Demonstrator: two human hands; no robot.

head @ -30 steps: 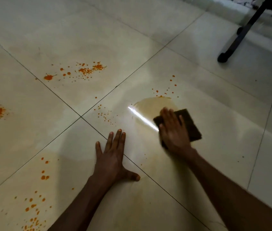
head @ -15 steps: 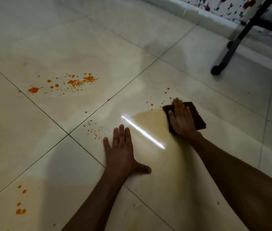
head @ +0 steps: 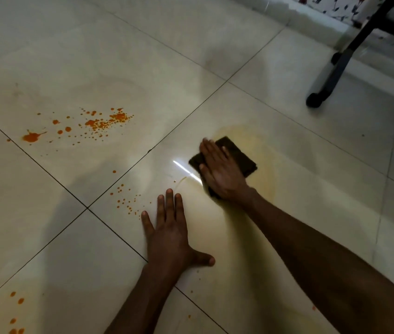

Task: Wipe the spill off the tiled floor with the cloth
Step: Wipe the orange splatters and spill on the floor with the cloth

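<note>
The right hand (head: 222, 169) lies flat, fingers straight and together, pressing the dark brown cloth (head: 237, 155) onto the tiled floor (head: 94, 44); it pins the cloth down under the palm without curling round it. Over the last second the cloth has travelled away from the person and slightly to the right, and the small orange specks that sat just beyond it half a second ago are no longer visible, replaced by a pale yellowish smear (head: 258, 145) that now curves round the far side of the cloth and trails back along the near side under the right forearm. The left hand (head: 169, 235) is spread open, palm down on the floor as a brace, holding nothing, in much the same spot relative to the tile joint as before. In my judgement, the stroke is lifting the pigment but spreading a thin film, so this patch will likely want another pass. Much remains: a cluster of droplets (head: 126, 201) just left of the left hand, a large orange splatter (head: 94, 124) on the far-left tile, and more drops (head: 15, 309) at the near-left edge. A black furniture leg (head: 335, 68) stands at far right, well apart from the work.
</note>
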